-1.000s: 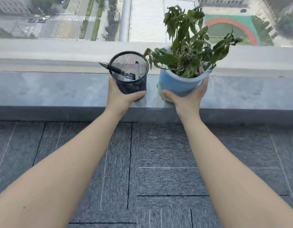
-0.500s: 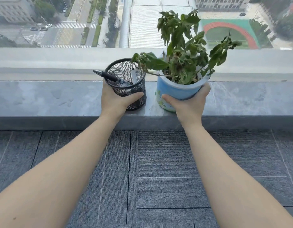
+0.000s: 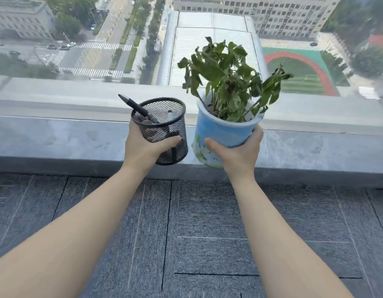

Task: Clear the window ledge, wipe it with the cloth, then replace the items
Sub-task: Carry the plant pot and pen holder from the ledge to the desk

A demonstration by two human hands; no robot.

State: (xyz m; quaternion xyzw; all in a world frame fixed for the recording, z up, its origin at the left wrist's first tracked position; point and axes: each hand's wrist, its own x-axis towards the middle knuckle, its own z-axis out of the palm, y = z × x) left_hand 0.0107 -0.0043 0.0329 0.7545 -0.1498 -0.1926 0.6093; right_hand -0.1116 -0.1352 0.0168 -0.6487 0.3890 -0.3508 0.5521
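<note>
My left hand [image 3: 144,148] grips a black mesh pen holder [image 3: 164,125] with a black pen [image 3: 136,108] sticking out of it. My right hand [image 3: 238,151] grips a blue and white pot [image 3: 223,132] holding a leafy green plant [image 3: 229,80]. Both items are lifted and tilted, held over the front part of the grey stone window ledge [image 3: 68,138]. No cloth is in view.
Behind the ledge a window [image 3: 100,39] looks down on streets, buildings and a sports field. Grey carpet tiles [image 3: 197,233] cover the floor below the ledge's front edge.
Both hands have lifted the pen holder and the plant pot off the ledge and drawn them toward me; both items now tilt.
</note>
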